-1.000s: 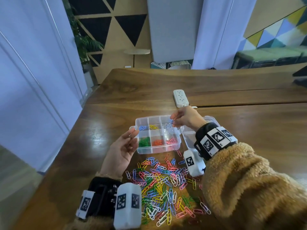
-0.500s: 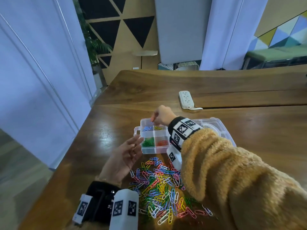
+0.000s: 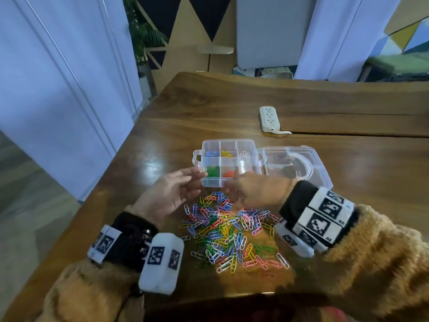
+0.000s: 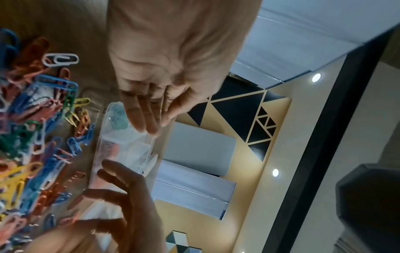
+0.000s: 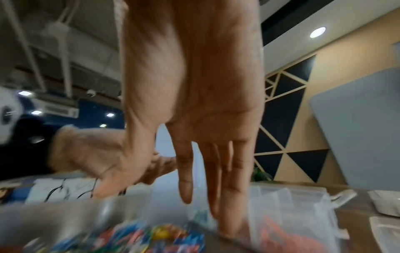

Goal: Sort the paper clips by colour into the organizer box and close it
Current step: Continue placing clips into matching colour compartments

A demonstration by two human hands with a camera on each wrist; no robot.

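Observation:
The clear organizer box stands open on the wooden table, its lid folded out to the right. Its compartments hold blue, yellow, white, green and orange clips. A mixed pile of coloured paper clips lies in front of the box. My left hand is open, its straight fingers at the box's near left corner. My right hand hovers at the box's near edge above the pile, fingers straight and holding nothing.
A white power strip lies behind the box, beside a dark seam in the table. The table's left edge runs close to my left arm, with the floor beyond it.
My right hand came back from the box's far compartments to its near edge by the pile; the clip it pinched is gone from its fingers. The left hand stayed at the box's left corner.

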